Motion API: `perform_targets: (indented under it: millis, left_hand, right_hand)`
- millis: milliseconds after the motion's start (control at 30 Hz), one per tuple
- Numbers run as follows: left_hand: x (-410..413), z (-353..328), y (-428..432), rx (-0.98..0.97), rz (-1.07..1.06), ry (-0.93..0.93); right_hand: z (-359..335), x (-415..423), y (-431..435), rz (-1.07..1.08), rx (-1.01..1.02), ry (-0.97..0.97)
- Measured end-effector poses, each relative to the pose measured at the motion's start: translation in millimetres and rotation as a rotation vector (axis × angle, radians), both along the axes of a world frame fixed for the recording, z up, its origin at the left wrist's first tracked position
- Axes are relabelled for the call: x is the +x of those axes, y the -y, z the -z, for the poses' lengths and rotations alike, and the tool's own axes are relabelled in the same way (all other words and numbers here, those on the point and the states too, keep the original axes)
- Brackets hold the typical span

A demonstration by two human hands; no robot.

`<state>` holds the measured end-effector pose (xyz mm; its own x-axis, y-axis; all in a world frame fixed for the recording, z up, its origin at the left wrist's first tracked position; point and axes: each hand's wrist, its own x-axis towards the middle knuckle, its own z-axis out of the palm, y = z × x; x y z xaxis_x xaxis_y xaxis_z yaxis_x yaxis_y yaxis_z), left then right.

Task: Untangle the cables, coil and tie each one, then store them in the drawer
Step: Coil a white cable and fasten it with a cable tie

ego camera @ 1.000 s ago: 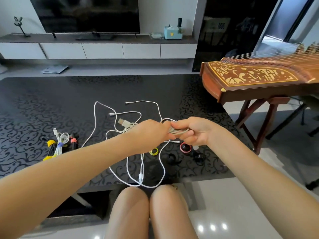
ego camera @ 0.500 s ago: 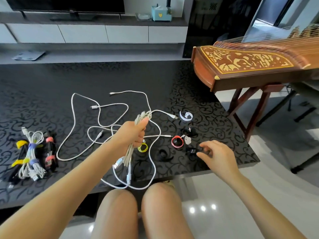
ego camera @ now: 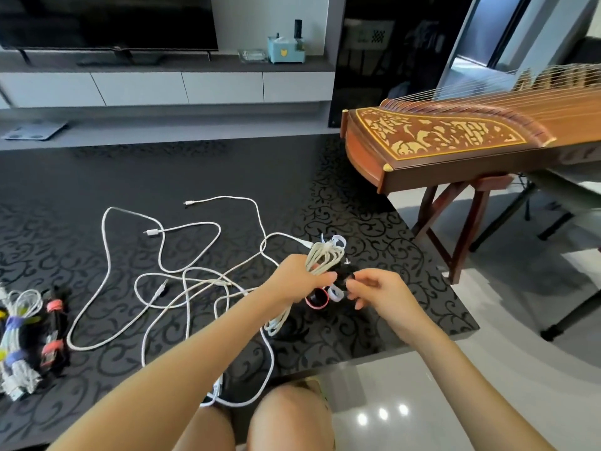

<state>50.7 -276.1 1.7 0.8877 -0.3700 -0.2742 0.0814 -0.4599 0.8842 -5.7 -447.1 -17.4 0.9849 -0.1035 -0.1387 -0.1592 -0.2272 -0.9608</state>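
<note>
My left hand (ego camera: 294,279) grips a coiled white cable (ego camera: 323,260) just above the black patterned table (ego camera: 195,170). My right hand (ego camera: 374,289) is close beside it on the right and pinches a black cable tie (ego camera: 343,277) next to the coil. Under the hands lie a red ring tie (ego camera: 318,304) and a white tie (ego camera: 335,292). Another white tie (ego camera: 338,240) lies just beyond the coil. Loose white cables (ego camera: 182,255) sprawl tangled over the middle of the table. The drawer is not in view.
Tied cable bundles (ego camera: 24,333) lie at the table's left edge. A wooden zither on a stand (ego camera: 455,148) stands to the right of the table. A TV console (ego camera: 162,86) runs along the far wall. My knees (ego camera: 286,418) are at the table's near edge.
My right hand has lifted from the ties on the table with a black tie and come up to the coil. My left hand has carried the coil to the right.
</note>
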Motion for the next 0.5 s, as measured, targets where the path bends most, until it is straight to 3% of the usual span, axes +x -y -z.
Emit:
perform_targets:
  millis: [200,333,500]
  left_hand:
    - [22,1,9,-0.165,-0.084,-0.215]
    - [30,5,11,-0.178,-0.169,-0.170]
    - [38,4,11,-0.161,-0.191,-0.059]
  right_hand:
    - [-2,22,2,0.036,0.325,-0.089]
    - [0,30,5,0.123,0.602,-0.150]
    - [-1,26,1,0.240,0.493,-0.111]
